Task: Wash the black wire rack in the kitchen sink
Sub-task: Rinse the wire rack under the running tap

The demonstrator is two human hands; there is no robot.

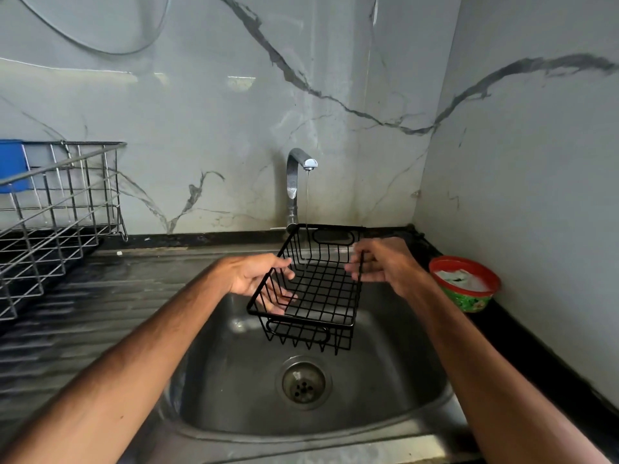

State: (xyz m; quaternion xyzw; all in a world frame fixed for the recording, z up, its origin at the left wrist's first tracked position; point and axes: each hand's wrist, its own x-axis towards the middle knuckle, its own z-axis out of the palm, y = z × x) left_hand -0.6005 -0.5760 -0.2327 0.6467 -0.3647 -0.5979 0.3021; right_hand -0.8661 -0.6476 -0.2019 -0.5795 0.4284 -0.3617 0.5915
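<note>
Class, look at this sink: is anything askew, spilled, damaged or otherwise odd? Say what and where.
Nothing spilled or broken. The rack tilts only because the left hand and right hand hold it under the thin stream from the tap. Brownish stains mark the wall beside it.

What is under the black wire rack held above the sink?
The steel sink basin lies under the black wire rack, seen through its open wires, with the drain strainer slightly nearer the camera. The left hand at its side covers a small part of the basin.
</note>
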